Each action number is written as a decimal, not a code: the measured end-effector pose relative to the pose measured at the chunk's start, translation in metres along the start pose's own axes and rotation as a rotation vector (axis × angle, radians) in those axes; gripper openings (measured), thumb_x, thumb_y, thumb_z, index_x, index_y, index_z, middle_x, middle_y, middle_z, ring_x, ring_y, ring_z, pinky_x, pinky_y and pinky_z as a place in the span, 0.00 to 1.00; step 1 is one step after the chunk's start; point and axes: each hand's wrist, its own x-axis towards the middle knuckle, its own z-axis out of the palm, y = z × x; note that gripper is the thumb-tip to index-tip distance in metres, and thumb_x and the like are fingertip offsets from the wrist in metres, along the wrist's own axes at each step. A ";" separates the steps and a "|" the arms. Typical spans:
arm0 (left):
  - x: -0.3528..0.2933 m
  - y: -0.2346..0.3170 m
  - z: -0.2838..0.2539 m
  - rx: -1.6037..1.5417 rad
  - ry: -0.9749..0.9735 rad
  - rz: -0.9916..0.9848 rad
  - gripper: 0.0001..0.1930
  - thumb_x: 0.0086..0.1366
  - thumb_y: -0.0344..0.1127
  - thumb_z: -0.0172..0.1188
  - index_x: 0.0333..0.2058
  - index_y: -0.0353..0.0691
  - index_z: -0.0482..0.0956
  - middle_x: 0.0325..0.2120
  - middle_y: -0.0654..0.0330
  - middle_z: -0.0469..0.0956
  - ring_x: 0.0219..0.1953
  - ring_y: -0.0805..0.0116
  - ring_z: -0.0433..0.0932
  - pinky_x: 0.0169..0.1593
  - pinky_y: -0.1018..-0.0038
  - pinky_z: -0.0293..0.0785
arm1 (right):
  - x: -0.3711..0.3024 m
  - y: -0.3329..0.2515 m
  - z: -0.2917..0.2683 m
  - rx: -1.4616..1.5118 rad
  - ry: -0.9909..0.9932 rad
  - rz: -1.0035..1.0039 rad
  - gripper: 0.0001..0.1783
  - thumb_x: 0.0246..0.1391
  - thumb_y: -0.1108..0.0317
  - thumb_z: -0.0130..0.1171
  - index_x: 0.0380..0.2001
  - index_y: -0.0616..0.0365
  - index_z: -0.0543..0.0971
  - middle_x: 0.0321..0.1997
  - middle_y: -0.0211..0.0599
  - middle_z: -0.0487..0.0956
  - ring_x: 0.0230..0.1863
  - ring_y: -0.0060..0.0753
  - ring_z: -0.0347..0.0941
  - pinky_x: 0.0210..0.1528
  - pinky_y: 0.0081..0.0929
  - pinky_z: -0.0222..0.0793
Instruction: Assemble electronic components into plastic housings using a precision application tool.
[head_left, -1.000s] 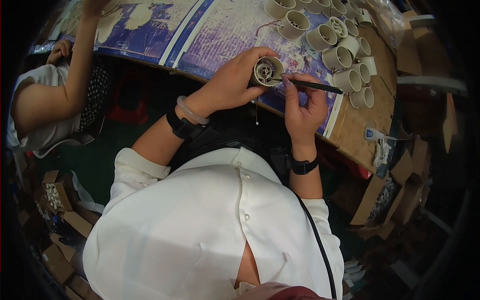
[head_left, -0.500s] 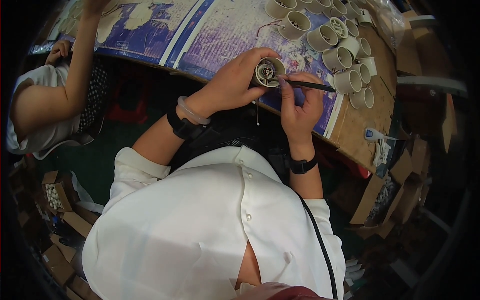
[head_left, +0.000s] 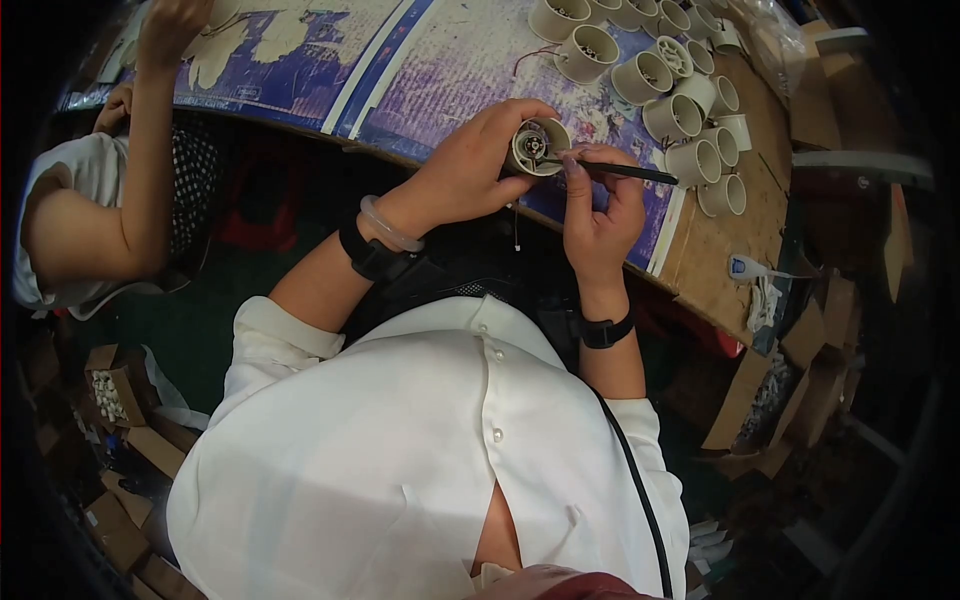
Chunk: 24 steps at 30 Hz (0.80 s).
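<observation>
My left hand (head_left: pixel 468 160) is wrapped round a cream cup-shaped housing (head_left: pixel 561 134), its open end tilted up toward me. Inside the housing sits a small round motor-like part (head_left: pixel 535 146) with copper-coloured bits. From below the housing hangs a thin wire with a small white connector (head_left: pixel 517 247). Between thumb and fingers, my right hand (head_left: pixel 603 200) pinches slim black tweezers (head_left: pixel 640 173). Their back end points right, and their tip reaches into the housing's mouth beside the round part. Whether the tip grips anything is too small to see.
Several similar cream housings (head_left: pixel 692 160) with wires inside stand at the table's right. A small white-and-blue bottle (head_left: pixel 742 267) lies near the right edge. Another person's arm (head_left: pixel 152 170) works at the left. Open cardboard boxes (head_left: pixel 745 400) stand on the floor at both sides.
My hands and the housing stay almost in place, with the tweezers shifted very slightly right. At the left, the other person's raised arm has moved a little to the left.
</observation>
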 end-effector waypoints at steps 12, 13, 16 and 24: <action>-0.002 -0.002 -0.001 -0.014 -0.001 -0.018 0.32 0.53 0.26 0.68 0.56 0.37 0.65 0.52 0.54 0.74 0.52 0.57 0.76 0.54 0.68 0.73 | -0.002 -0.001 0.000 -0.037 -0.054 -0.006 0.08 0.60 0.79 0.57 0.42 0.63 0.72 0.44 0.40 0.77 0.43 0.26 0.77 0.45 0.21 0.73; -0.001 -0.001 0.000 -0.005 -0.001 -0.012 0.32 0.53 0.26 0.68 0.56 0.37 0.65 0.52 0.54 0.74 0.52 0.57 0.76 0.54 0.68 0.73 | -0.002 0.000 0.001 -0.026 -0.031 -0.001 0.09 0.58 0.79 0.59 0.41 0.63 0.73 0.43 0.40 0.76 0.42 0.28 0.76 0.43 0.21 0.73; 0.000 -0.001 0.001 0.013 -0.002 0.001 0.32 0.53 0.26 0.68 0.56 0.37 0.65 0.52 0.54 0.74 0.52 0.57 0.76 0.54 0.68 0.73 | -0.001 0.000 0.002 -0.003 0.018 0.008 0.09 0.54 0.79 0.62 0.39 0.63 0.76 0.41 0.40 0.76 0.39 0.32 0.75 0.38 0.23 0.73; -0.001 -0.002 0.001 0.019 0.003 0.018 0.32 0.53 0.26 0.68 0.57 0.38 0.65 0.52 0.54 0.74 0.53 0.56 0.76 0.54 0.68 0.73 | 0.000 -0.003 0.001 -0.101 -0.014 -0.081 0.10 0.53 0.79 0.63 0.38 0.62 0.76 0.38 0.40 0.77 0.39 0.35 0.74 0.39 0.25 0.72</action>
